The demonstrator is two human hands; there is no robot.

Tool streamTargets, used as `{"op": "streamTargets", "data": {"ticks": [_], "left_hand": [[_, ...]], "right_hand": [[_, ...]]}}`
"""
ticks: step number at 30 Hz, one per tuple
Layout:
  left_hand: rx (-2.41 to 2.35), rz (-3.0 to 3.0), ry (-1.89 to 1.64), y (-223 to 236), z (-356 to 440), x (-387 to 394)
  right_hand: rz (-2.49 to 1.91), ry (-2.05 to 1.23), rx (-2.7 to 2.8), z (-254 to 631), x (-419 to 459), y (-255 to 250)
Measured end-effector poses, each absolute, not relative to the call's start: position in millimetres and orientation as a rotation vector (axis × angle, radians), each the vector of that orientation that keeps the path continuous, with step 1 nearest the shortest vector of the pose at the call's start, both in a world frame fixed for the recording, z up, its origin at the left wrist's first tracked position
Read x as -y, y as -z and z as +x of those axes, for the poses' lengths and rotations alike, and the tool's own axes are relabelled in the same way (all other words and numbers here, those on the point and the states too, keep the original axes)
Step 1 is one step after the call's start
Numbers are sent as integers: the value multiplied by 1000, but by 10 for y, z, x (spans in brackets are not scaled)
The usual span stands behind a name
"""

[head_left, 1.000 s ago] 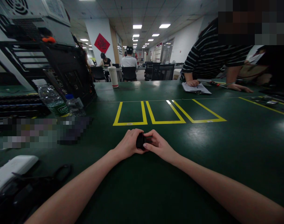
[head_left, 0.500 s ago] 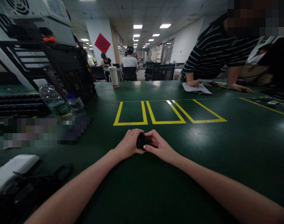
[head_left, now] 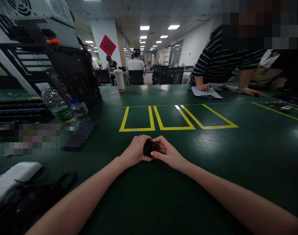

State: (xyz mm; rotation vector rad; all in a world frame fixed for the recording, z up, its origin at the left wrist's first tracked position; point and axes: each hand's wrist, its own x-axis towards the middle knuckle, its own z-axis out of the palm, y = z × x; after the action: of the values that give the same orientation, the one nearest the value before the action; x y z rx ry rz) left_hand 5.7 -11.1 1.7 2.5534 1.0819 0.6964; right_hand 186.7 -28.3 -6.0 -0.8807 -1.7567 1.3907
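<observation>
A small black box-like object [head_left: 148, 148] sits between my two hands at the middle of the green table [head_left: 139, 195]. My left hand [head_left: 138, 147] wraps round its left side, thumb below and fingers over the top. From the right, my right hand [head_left: 165, 150] pinches its edge, with the thumb at the lower corner and the fingertips at the upper one. My fingers cover part of the object, so its exact kind does not show. Just beyond my hands, yellow tape [head_left: 136, 130] marks out three frames on the table.
Computer cases [head_left: 72, 75], a water bottle [head_left: 54, 102] and a smaller bottle [head_left: 79, 111] stand at left. Nearer lie a white power strip [head_left: 19, 176] and black cables [head_left: 33, 199]. A white tumbler [head_left: 119, 80] stands far off. Across the table, a person in stripes leans over a clipboard [head_left: 207, 92].
My hands and the black object keep almost the same place and hold. Across the table, the leaning person's head has shifted slightly to the left and lower.
</observation>
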Motion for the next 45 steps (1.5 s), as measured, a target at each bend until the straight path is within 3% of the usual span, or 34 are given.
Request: {"op": "streamTargets", "data": {"ticks": [45], "left_hand": [[-1097, 2545, -706, -1, 78, 110]], "right_hand": [[-909, -1394, 1718, 1852, 283, 69]]}}
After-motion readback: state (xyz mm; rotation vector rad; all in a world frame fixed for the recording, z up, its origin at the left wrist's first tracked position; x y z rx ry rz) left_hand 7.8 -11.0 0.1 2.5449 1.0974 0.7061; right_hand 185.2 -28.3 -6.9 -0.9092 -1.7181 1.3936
